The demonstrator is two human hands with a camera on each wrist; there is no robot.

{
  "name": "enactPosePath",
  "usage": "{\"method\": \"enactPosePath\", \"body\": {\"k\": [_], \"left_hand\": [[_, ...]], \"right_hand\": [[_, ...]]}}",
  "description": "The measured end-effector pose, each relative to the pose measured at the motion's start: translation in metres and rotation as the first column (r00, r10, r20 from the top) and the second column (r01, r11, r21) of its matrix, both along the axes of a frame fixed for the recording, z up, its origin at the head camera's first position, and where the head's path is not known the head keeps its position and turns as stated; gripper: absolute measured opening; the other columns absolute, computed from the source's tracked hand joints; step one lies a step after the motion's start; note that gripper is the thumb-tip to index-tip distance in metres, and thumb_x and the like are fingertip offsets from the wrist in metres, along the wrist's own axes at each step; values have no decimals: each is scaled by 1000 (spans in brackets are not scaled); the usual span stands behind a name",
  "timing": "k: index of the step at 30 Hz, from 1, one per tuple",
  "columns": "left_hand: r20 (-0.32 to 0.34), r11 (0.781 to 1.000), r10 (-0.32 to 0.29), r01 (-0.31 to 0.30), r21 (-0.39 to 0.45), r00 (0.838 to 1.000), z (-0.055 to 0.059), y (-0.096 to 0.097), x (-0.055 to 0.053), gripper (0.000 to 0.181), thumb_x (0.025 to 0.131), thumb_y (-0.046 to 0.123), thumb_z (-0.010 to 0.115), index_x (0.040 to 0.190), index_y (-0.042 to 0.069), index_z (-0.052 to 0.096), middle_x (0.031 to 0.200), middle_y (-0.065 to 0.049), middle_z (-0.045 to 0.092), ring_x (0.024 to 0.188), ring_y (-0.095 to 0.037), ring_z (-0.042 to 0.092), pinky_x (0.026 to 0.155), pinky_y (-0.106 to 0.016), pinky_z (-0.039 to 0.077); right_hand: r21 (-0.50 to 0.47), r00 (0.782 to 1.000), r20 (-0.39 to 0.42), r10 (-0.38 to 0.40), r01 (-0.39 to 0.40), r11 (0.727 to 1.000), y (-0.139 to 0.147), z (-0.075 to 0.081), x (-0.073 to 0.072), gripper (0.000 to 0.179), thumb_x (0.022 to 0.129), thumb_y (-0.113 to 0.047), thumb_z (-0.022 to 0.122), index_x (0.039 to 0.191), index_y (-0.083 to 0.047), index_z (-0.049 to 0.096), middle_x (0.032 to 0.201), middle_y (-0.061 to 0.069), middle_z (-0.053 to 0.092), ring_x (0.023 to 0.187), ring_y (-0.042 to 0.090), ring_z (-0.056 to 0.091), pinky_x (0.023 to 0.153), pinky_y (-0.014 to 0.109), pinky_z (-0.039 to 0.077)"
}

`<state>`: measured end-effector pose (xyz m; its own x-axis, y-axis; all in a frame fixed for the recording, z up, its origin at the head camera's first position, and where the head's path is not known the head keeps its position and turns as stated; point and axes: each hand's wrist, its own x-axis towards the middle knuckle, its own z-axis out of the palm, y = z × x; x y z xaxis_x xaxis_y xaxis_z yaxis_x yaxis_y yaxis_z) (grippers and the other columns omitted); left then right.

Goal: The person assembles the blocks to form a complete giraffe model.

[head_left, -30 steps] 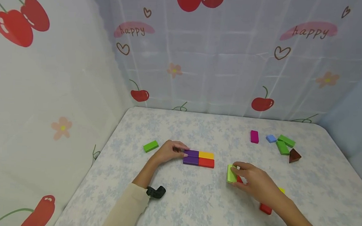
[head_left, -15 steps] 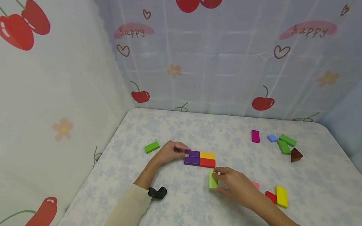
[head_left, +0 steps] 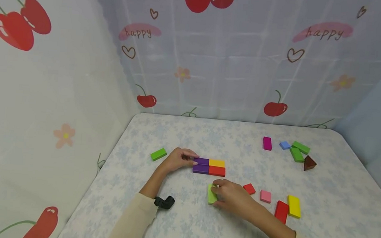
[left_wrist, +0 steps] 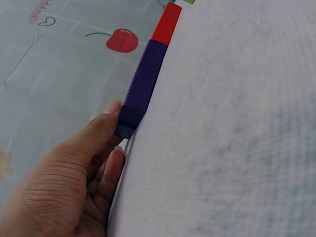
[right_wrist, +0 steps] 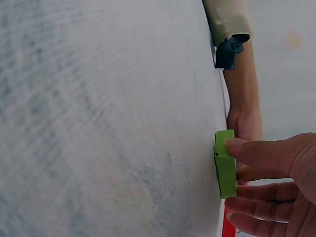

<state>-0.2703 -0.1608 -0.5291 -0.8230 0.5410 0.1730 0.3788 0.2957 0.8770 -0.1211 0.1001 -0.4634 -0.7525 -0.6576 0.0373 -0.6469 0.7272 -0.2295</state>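
On the near side of a rectangle of four blocks (head_left: pixel 209 166), the right hand (head_left: pixel 233 197) pinches a lime-green block (head_left: pixel 211 194), a strip of worktop (head_left: pixel 182 222) separating it from the red block's (head_left: pixel 217 171) near edge. At the rectangle's left end, the left hand (head_left: pixel 177 160) grips the purple blocks (head_left: pixel 200 169) between thumb and finger. Worktop stretches broadly leftward from the lime-green block; a small red piece (head_left: pixel 249 188) lies just beside the right hand.
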Motion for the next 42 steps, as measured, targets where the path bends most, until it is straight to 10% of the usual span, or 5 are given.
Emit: {"method": "enactPosePath", "body": {"k": [10,19,42], "left_hand": [[-7,1000,-5,5,19,1000,-2,1,0,28,86,11,83,114,6,79,111,-9,74,75,-17,53,63,-24,42],[2,1000,-14,14,4,1000,-2,0,-1,26,87,17,83,113,16,80,110,1,75,76,-14,56,66,-25,45],[13,1000,-3,4,-14,1000,-5,-2,-5,25,87,18,83,113,20,81,109,8,74,78,-13,58,66,-26,46]], "right_hand": [[-47,984,83,-155,160,986,3,5,10,42,78,-23,90,117,-12,78,103,1,71,85,14,65,72,28,57],[-40,971,203,-129,140,989,-1,4,7,43,82,-22,86,122,-9,76,93,-2,70,71,6,53,61,24,46],[-173,980,199,-32,67,983,-29,-5,-25,41,85,-11,83,124,-3,73,89,-2,65,65,6,46,58,23,42]]}}
